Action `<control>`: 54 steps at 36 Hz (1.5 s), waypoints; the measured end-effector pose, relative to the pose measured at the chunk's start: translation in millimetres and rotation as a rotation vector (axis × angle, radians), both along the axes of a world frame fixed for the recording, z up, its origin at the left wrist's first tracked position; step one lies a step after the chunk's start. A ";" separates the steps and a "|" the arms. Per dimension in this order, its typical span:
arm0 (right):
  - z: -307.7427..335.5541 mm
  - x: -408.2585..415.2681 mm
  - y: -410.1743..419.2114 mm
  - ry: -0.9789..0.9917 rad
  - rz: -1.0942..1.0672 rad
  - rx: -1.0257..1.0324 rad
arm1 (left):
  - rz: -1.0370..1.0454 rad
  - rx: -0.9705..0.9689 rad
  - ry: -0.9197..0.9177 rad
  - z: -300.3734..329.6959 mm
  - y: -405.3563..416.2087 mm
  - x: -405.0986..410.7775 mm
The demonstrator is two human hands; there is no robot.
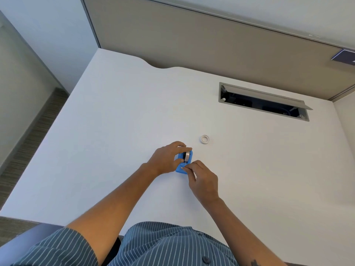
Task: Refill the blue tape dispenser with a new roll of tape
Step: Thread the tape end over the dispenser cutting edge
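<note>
Sitting near the middle of the white desk (115,121): blue tape dispenser (181,169), long axis running away from the body, with a roll of tape (187,155) standing upright in its far end. Gripping the dispenser from the left side: left hand (167,158), thumb pressing against the near-left wall, index finger curling over the far end beside the roll. Working at the near, cutter end: right hand (203,179), fingertips drawn together in a pinch right at the small metal part there; too small to tell whether tape is being held between them. Lying flat on the desk just beyond and to the right of the dispenser, apart from both hands: small white ring (205,139), looking like a bare tape core. Farther back on the right, sunk into the desk: grey cable hatch (263,96) with its flap standing open. Showing at the bottom edge: striped shirt (163,244).
</note>
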State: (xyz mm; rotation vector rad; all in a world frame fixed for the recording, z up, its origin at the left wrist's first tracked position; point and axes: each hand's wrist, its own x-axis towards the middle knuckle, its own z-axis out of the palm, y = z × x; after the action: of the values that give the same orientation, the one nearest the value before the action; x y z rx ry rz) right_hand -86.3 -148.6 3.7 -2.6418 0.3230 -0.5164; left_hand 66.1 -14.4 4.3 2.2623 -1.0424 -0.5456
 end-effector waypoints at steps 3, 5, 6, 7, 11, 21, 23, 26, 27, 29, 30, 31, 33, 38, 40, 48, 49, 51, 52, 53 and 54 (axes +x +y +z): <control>-0.1 -0.3 0.8 -0.002 0.009 -0.018 | -0.029 0.034 -0.034 1.2 1.1 1.7; -1.1 -0.7 1.4 -0.004 0.018 -0.038 | -0.028 0.049 -0.054 1.4 1.2 2.2; -2.1 -1.1 1.5 -0.005 0.023 -0.047 | -0.027 0.054 -0.058 1.4 0.7 2.3; -3.2 -1.7 1.5 -0.005 0.029 -0.054 | -0.028 0.061 -0.062 1.5 0.5 2.3; -7.3 -3.8 -0.2 -0.013 0.048 -0.074 | -0.031 0.076 -0.063 0.8 -0.6 2.3; -10.6 -3.9 -0.9 -0.025 0.070 -0.102 | -0.040 0.090 -0.052 0.6 -1.0 2.1; -9.6 -3.5 -0.2 -0.029 0.073 -0.109 | -0.037 0.089 -0.049 0.1 -0.7 1.8; -7.9 -2.7 -0.4 -0.028 0.085 -0.132 | -0.038 0.089 -0.049 0.5 -1.0 1.3; -7.4 -2.5 -0.4 -0.029 0.087 -0.136 | -0.039 0.089 -0.051 0.7 -1.1 1.5; -6.4 -2.4 -0.1 -0.031 0.091 -0.144 | -0.038 0.091 -0.055 1.1 -0.9 1.5; -6.0 -2.3 0.0 -0.034 0.093 -0.150 | -0.038 0.092 -0.057 1.2 -0.6 1.6; -5.8 -2.3 0.1 -0.038 0.096 -0.156 | -0.039 0.092 -0.056 1.3 -0.6 1.6; -5.5 -2.5 0.0 -0.046 0.108 -0.172 | -0.043 0.093 -0.053 1.2 -0.9 1.6; -5.9 -1.8 -0.6 -0.050 0.135 -0.216 | -0.041 0.097 -0.043 0.8 -1.3 1.9; -6.1 -2.0 -0.3 -0.053 0.137 -0.221 | -0.040 0.097 -0.043 0.4 -1.0 1.6; -7.7 -3.0 -1.3 -0.078 0.160 -0.242 | -0.041 0.088 -0.071 0.1 -0.4 0.8; -8.1 -3.0 -1.7 -0.076 0.165 -0.248 | -0.042 0.086 -0.073 -0.1 -0.3 0.7; -9.0 -2.6 -3.1 -0.073 0.174 -0.262 | -0.044 0.085 -0.076 -0.4 -0.7 0.6; -9.6 -2.0 -4.0 -0.071 0.180 -0.270 | -0.044 0.085 -0.078 -0.5 -0.8 0.5; -10.3 -1.5 -5.0 -0.067 0.187 -0.278 | -0.043 0.083 -0.079 -0.5 -0.8 0.4; -11.3 -0.8 -5.8 -0.062 0.196 -0.286 | -0.041 0.080 -0.081 -0.5 -0.5 0.2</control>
State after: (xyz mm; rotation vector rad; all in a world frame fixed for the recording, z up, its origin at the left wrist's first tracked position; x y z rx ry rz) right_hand -87.2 -154.4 -7.6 -2.8829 -0.0338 -0.6172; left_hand 66.4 -14.9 3.8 2.3544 -1.1277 -0.5255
